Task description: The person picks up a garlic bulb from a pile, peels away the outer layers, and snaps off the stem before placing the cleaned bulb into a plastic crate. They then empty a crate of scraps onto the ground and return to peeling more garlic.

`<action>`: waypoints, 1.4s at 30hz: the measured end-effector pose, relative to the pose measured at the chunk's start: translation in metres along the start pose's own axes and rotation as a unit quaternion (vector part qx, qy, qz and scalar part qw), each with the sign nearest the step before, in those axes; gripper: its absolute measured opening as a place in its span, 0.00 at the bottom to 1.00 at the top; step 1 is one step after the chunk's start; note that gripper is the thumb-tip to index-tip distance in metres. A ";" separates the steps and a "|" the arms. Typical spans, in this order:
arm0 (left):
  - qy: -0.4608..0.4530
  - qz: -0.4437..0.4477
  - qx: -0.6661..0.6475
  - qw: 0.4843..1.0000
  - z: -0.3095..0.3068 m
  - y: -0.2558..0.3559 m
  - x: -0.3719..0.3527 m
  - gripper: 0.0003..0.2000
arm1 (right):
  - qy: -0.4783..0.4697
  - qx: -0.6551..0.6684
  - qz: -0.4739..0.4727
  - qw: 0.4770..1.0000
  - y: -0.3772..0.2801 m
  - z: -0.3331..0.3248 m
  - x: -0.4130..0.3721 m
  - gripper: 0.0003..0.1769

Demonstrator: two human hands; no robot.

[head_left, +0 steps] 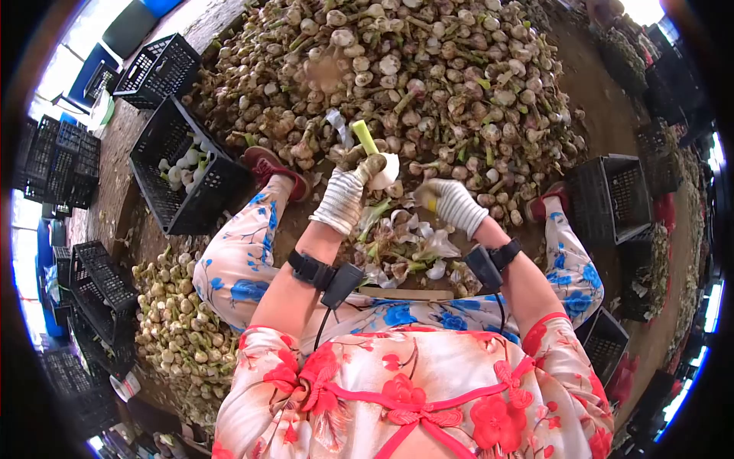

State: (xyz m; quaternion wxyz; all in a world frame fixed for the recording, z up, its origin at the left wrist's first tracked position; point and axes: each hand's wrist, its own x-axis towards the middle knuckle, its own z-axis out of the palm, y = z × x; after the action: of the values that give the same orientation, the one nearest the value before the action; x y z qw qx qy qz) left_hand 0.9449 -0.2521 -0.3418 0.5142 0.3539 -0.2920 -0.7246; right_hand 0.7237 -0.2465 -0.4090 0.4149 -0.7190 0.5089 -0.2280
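My left hand (345, 187), in a dirty white knit glove, is closed around a garlic bulb (386, 173). The bulb is smooth and white, and its cut green stem points up and away from me. Just to the right, apart from the bulb, my right hand (453, 203) is curled shut in a matching glove. A bit of yellow shows at its fingers; I cannot make out what it is. Below both hands lies a heap of peeled garlic skins and leaves (405, 245). Beyond them rises a large pile of unpeeled garlic (451, 84).
A black crate (183, 206) with some white bulbs stands at left, another crate (157, 73) behind it. More garlic (180, 306) is heaped beside my left leg. A black crate (612, 199) stands at right. Stacked crates (61, 161) line the far left.
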 end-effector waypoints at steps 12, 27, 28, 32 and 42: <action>-0.031 0.033 0.040 0.998 0.007 -0.006 -0.007 0.18 | -0.016 0.459 0.121 0.880 -0.068 -0.009 0.010 0.16; 0.096 -0.066 -0.215 0.970 -0.021 -0.018 0.011 0.16 | -0.009 -0.047 -0.023 0.999 -0.013 0.034 -0.018 0.09; 0.099 -0.068 -0.243 0.963 -0.024 -0.022 0.012 0.16 | -0.046 -0.064 0.001 0.997 -0.015 0.026 -0.013 0.12; 0.098 -0.109 -0.288 0.946 -0.022 -0.029 0.013 0.16 | 0.075 0.089 -0.013 0.993 -0.070 0.010 -0.001 0.16; 0.275 0.294 -0.310 0.861 -0.137 0.134 0.003 0.21 | -0.023 -0.093 0.234 0.967 0.057 0.019 0.015 0.24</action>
State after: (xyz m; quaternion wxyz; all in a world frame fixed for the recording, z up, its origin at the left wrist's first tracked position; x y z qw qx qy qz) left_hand 1.1283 -0.3032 -0.3160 0.8462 0.2588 0.0104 -0.4657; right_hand 0.7130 -0.2607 -0.4680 0.3994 -0.6206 0.6722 -0.0592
